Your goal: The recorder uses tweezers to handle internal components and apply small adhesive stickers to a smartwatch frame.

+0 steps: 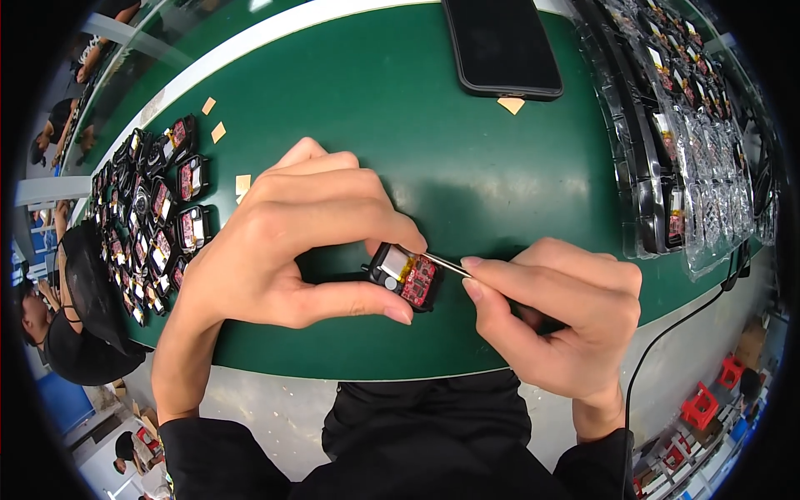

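Between the thumb and fingers of my left hand [287,221] is a small black device housing [417,285], its open side facing up. Inside it show a red circuit board, a silver-white battery cell, yellow tape and a small round silver part. My right hand [558,312] pinches slim metal tweezers [447,265] between thumb and index finger. Their tip reaches the upper right edge of the housing, beside my left index fingertip; whether it touches a part inside, I cannot tell. Both hands are over the near part of the green table [350,354].
Many similar housings [193,229] crowd the table's left side. Clear plastic trays [717,175] with more units are stacked at right. A black phone [504,50] lies at the far edge, and small tan pieces [218,132] are scattered about. A black cable [667,329] hangs at right.
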The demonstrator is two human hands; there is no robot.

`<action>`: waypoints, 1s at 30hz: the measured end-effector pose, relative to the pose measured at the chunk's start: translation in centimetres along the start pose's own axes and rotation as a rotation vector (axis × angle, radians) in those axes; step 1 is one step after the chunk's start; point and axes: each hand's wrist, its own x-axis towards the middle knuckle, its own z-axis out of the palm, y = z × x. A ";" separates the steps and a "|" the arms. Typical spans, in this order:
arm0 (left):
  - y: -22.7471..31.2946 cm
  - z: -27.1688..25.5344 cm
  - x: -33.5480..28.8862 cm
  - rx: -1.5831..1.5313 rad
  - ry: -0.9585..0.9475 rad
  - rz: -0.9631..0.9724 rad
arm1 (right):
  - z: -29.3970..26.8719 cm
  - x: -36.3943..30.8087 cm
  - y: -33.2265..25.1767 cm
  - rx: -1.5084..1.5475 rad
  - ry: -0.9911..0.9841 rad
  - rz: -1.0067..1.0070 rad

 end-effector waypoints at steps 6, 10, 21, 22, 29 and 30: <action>0.2 0.1 0.1 -0.006 0.009 -0.013 | 0.1 -0.2 0.0 -0.027 0.003 -0.074; -0.1 0.1 -0.4 -0.010 0.005 -0.016 | 0.5 0.0 0.0 -0.006 0.004 -0.066; 0.7 -0.7 0.4 -0.051 0.029 -0.032 | -0.5 0.3 -0.4 0.028 0.095 -0.103; 0.9 -0.7 0.1 -0.040 0.029 -0.041 | -0.4 0.2 -0.3 0.048 0.131 -0.036; 2.0 0.3 0.2 0.069 0.064 -0.021 | -0.4 -0.6 -0.7 0.123 0.255 0.103; 1.9 0.3 0.1 0.077 0.074 0.009 | -0.3 -0.7 -0.6 0.153 0.261 0.117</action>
